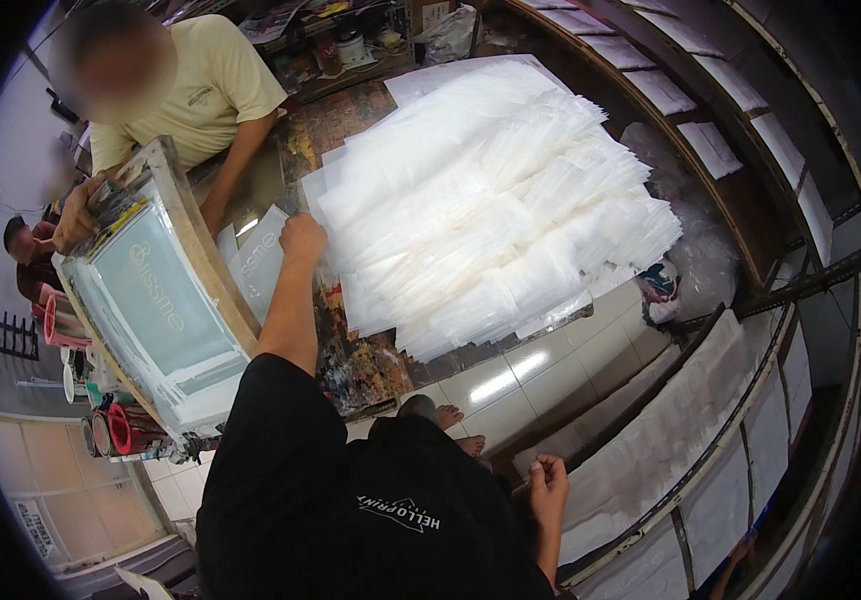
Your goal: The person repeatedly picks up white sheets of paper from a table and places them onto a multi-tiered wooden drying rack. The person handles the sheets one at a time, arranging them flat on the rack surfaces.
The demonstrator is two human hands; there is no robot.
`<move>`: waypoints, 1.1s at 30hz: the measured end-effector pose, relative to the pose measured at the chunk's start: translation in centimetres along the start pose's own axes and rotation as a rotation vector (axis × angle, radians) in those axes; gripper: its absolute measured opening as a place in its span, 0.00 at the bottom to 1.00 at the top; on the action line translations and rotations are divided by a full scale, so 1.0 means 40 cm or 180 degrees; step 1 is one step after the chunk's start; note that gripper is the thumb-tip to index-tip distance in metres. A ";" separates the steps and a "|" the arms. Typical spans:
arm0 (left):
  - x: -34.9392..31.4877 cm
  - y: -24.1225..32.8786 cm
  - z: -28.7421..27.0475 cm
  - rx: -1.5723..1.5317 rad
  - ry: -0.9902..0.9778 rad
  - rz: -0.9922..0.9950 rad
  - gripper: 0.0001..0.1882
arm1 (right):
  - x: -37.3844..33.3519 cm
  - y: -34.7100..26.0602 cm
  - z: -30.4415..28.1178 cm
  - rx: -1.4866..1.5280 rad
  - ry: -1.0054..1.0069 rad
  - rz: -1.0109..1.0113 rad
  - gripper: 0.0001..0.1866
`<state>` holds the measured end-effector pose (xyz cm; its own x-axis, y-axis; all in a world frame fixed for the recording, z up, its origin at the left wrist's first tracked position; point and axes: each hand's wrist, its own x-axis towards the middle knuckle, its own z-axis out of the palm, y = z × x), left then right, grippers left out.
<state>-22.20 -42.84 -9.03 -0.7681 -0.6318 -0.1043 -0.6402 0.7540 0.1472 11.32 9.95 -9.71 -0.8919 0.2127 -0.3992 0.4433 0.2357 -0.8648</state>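
Note:
My left hand (304, 238) reaches to the worktable, its fingers closed on the edge of a pale translucent plastic sheet (262, 262) with light lettering. Just left of it, a wooden-framed printing screen (156, 290) stands tilted up, its mesh bearing the same kind of lettering. A co-worker's hand (77, 218) grips the screen's far left side. Low at my right side, my right hand (549, 480) has its fingers curled together beside a rack shelf; what they hold, if anything, does not show. A broad pile of thin white translucent sheets (491, 200) lies fanned out right of my left hand.
A co-worker in a pale yellow shirt (206, 95) stands across the table. Drying racks (686, 470) with pale sheets curve along my right. The table's edge (366, 365) is paint-stained. Red-rimmed cans (131, 430) stand below the screen; another person (31, 250) is farther left.

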 end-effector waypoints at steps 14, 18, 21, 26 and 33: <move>0.426 -0.084 0.145 0.0146 0.0376 0.1760 0.24 | 0.001 0.000 0.016 -0.0468 0.0350 -0.0376 0.14; 0.299 0.093 0.015 -0.1701 0.0009 0.2272 0.22 | -0.002 -0.027 0.017 -0.0315 0.0367 -0.0315 0.13; 0.008 0.364 -0.087 -0.1516 -0.0588 0.3049 0.20 | -0.003 -0.100 -0.014 0.0200 0.0505 -0.0652 0.16; -0.664 0.558 -0.150 -0.1737 -0.1125 0.4549 0.15 | -0.033 -0.278 -0.053 0.0989 0.0734 -0.1297 0.25; -1.067 0.543 -0.115 -0.1709 -0.2658 0.5228 0.09 | -0.105 -0.285 -0.090 0.0390 0.1583 -0.1413 0.20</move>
<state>-3.28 -0.33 3.15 -0.4392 0.8947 0.0809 0.5594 0.2019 0.8039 10.33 9.76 2.94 -0.8265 0.5384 0.1641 0.0049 0.2985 -0.9544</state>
